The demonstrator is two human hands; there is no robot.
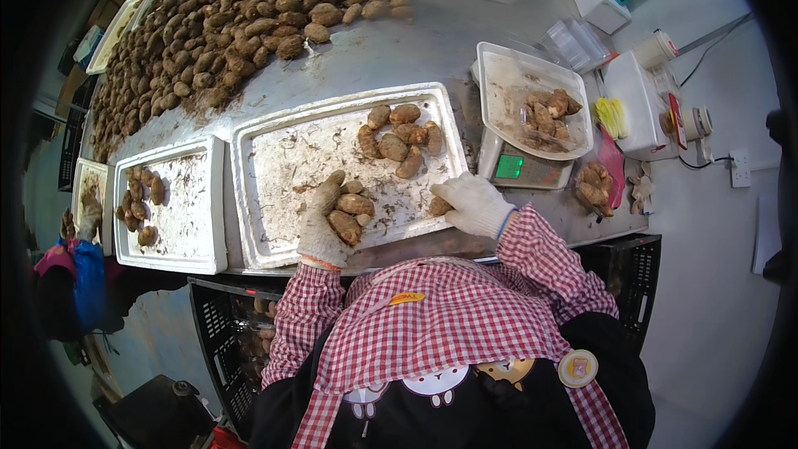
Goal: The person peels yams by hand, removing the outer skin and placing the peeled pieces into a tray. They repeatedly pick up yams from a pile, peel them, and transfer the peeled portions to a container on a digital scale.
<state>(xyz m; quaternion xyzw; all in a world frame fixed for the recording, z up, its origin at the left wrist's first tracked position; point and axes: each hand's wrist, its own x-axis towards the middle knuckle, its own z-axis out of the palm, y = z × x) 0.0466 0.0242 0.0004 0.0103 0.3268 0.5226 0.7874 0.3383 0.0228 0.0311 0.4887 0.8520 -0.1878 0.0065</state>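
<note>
A white foam tray (280, 162) lies before me with several brown taro corms (393, 147) grouped at its right rear. My left hand (324, 224), in a knitted glove, rests at the tray's near side, its fingers and thumb around a few taros (355, 204); how firmly it grips them cannot be told. My right hand (477, 202), in a pale glove, has its fingertips on a single taro (440, 206) at the near right corner. Beyond it, a clear plastic tub (499, 84) holding taros stands on a digital scale (534, 168) with a lit green display.
A large taro heap (230, 31) covers the back left of the metal table (374, 56). Another foam tray (218, 199) stands at left, near a co-worker's gloved hand (91, 215). Packed taros (595, 184) lie right of the scale. Black crates (218, 324) stand below the table edge.
</note>
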